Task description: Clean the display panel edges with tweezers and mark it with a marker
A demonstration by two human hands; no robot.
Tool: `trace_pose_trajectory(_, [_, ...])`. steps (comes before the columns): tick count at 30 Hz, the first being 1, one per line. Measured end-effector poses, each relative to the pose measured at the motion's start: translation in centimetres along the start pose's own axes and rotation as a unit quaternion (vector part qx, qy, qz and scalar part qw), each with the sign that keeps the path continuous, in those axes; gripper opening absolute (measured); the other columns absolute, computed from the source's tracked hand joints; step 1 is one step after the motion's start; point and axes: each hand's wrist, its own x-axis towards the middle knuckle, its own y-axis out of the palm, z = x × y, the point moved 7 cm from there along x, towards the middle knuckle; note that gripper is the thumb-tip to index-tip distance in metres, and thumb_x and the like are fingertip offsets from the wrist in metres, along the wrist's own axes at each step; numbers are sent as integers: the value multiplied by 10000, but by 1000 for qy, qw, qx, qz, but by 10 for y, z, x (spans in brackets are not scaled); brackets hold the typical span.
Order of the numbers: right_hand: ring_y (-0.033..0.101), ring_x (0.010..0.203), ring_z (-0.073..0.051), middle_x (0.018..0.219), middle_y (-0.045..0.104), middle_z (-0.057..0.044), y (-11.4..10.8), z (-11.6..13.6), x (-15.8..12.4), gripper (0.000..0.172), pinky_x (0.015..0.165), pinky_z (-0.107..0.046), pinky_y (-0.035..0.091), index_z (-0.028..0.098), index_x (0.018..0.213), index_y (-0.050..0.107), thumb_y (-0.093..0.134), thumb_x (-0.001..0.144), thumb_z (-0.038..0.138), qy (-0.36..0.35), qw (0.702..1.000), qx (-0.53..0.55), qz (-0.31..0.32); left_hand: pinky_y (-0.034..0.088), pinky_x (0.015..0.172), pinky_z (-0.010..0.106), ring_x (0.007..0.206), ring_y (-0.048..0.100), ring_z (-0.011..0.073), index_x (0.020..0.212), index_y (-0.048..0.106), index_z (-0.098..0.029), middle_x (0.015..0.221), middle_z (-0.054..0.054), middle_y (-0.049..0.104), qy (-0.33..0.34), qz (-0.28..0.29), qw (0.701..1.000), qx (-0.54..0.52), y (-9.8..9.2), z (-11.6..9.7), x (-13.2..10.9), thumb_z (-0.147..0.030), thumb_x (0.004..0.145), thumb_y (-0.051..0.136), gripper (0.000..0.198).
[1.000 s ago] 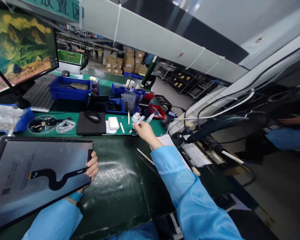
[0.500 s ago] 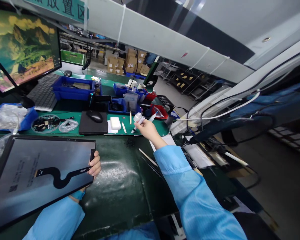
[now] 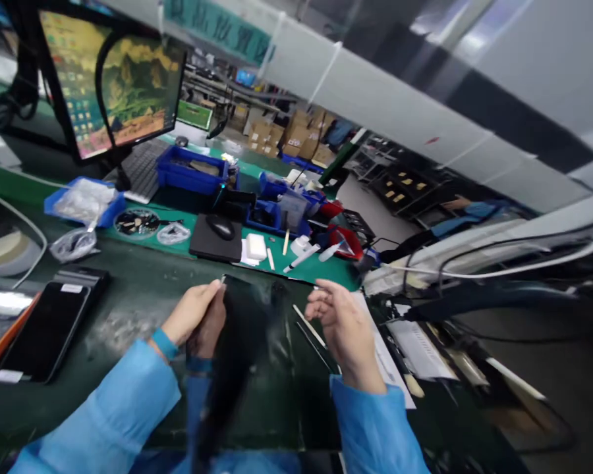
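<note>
My left hand (image 3: 195, 315) grips a thin black display panel (image 3: 240, 342) near its top edge, and the panel stands almost edge-on over the dark green mat (image 3: 128, 329). My right hand (image 3: 344, 329) is beside the panel on its right, with fingers apart and nothing clear in them. Close beyond the panel, a small white bottle (image 3: 301, 245) and a white pen-like tool (image 3: 302, 259) lie on the bright green mat (image 3: 321, 276). Slim wooden sticks (image 3: 307, 326) and dark tweezers (image 3: 315, 345) lie below my right hand.
A black tablet (image 3: 44, 331) lies to the left on the dark mat. Beyond are a white foam block (image 3: 255, 247), a mouse (image 3: 221, 227), blue trays (image 3: 192, 171), a keyboard (image 3: 143, 168) and a monitor (image 3: 141, 82). Cables (image 3: 494, 276) run along the right.
The panel has swung from lying broad-face-up at left to nearly edge-on at centre. My right hand no longer holds the white bottle and tool, which now lie on the green mat.
</note>
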Motion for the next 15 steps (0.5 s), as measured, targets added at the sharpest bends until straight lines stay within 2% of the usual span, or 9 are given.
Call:
trace_pose_trajectory(2, [693,665,-201,910,729,-94,16,-11,-29,555,616,-361,560,211,1088,620,467,867,697,114,982,93,118,235,504,237,527,389,117,556,516,-175,527,-27,460,2,-26,997,75,-3,-4,-4,-521,792,654,441])
trace_pose_trajectory(4, [731,823,-236,1045,745,-131,31,-20,-59,593,750,-417,584,220,1178,637,479,874,704,209,940,152,223,208,528,260,537,383,126,508,490,-183,503,-27,445,2,-26,991,135,0,-6,-9,-514,773,671,461])
trace_pose_trajectory(7, [712,1003,-240,1104,744,-109,53,-25,-94,506,958,-449,523,231,1235,646,647,855,564,252,898,150,330,231,573,290,570,428,155,549,506,-196,543,1,504,29,5,957,288,12,-9,-16,-504,851,575,437])
trace_pose_trajectory(10, [691,1058,-227,1100,745,-67,66,-33,-110,425,1000,-434,501,243,1180,674,765,799,406,237,900,131,342,268,617,302,634,489,184,607,500,-204,629,38,566,56,44,916,394,22,-9,-19,-461,918,436,408])
trace_pose_trajectory(13, [694,1040,-218,1077,747,-64,67,-44,-119,370,943,-405,536,237,1157,674,737,829,396,227,912,127,316,293,617,290,636,506,187,606,496,-207,636,43,574,41,86,914,394,24,-5,-19,-458,923,376,422])
trace_pose_trajectory(15, [719,948,-212,1015,756,-63,63,-52,-126,367,886,-395,563,229,1179,657,688,865,418,218,915,119,316,296,581,274,586,489,173,617,532,-206,604,21,560,17,146,910,388,26,1,-21,-499,889,420,416])
